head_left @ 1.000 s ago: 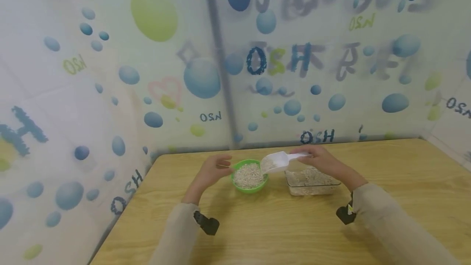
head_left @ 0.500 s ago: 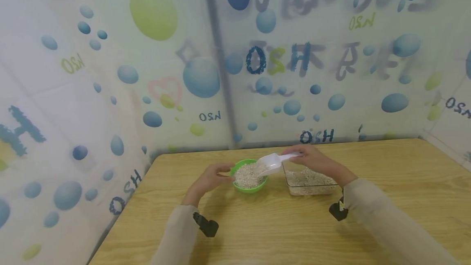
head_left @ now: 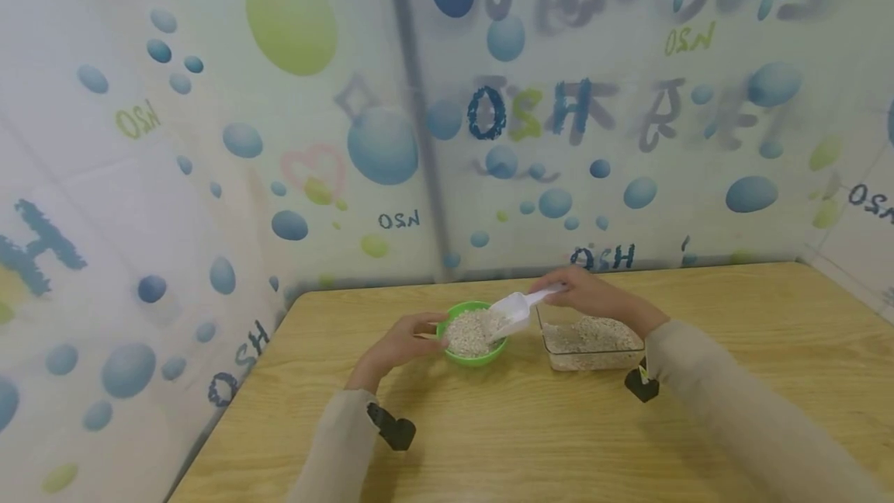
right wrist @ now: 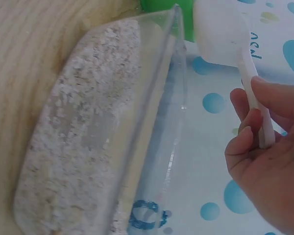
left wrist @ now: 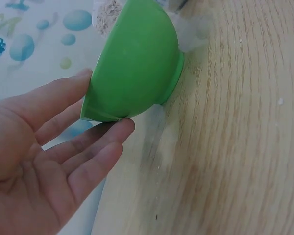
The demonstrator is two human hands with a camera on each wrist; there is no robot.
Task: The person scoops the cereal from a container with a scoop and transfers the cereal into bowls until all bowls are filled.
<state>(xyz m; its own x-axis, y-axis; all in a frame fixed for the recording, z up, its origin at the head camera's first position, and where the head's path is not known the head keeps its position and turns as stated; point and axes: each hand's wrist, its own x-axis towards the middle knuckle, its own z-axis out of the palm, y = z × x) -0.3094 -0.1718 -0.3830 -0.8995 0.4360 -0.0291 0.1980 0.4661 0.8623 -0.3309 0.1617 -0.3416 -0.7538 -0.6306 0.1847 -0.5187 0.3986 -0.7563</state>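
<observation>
A green bowl [head_left: 473, 361], heaped with rolled oats [head_left: 468, 332], stands on the table. My left hand [head_left: 407, 341] holds its left side; in the left wrist view, thumb and fingers lie against the bowl's green wall [left wrist: 137, 63] near the rim. My right hand [head_left: 583, 292] grips the handle of a white scoop [head_left: 513, 310], fingers curled round it in the right wrist view. The scoop tilts down to the left, its mouth over the oats in the bowl. Right of the bowl sits a clear rectangular container [head_left: 594, 362] with more oats, beneath my right forearm.
The wooden table [head_left: 531, 433] reaches back to a wall sheet [head_left: 335, 247] printed with bubbles. A few loose flakes [left wrist: 281, 102] lie on the wood near the bowl. The container's clear wall [right wrist: 152, 98] rises beside the right hand.
My right hand has moved left and tipped the scoop steeper, bringing its mouth onto the oats in the bowl. My left hand has come in from beside the bowl to its rim.
</observation>
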